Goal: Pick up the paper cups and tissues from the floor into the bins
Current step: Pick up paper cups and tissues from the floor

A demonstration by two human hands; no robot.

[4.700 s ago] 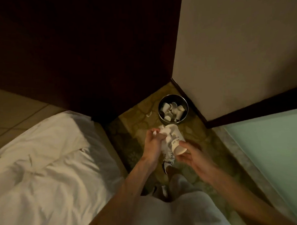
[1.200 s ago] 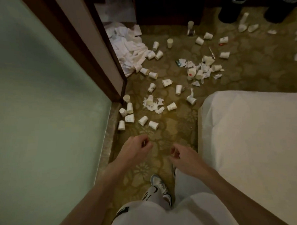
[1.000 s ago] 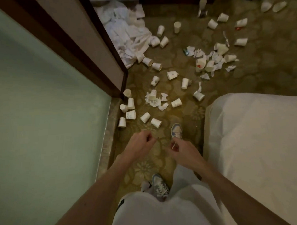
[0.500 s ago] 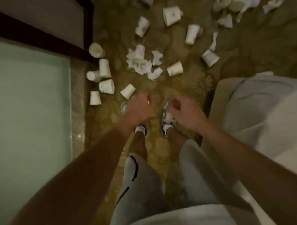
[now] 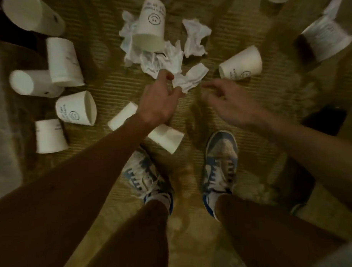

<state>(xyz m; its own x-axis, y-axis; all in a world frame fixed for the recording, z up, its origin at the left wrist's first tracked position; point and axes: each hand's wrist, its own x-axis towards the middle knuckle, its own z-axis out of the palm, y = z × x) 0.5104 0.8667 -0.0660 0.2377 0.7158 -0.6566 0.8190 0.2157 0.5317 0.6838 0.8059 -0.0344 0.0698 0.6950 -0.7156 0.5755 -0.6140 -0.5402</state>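
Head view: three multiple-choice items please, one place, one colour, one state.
1. Where is the small crumpled tissue?
A) on a shelf
B) between the left hand and right hand
C) inside a bin
2. What colour are the sneakers?
A) red and black
B) green
C) blue and white
3. How is the smiley-face paper cup on the tissue pile?
A) lying on its side
B) upright
C) crushed flat
Key: 1 B, it lies at the left hand, short of the right. 2 C, blue panels on white. 3 A, its open mouth faces the person.
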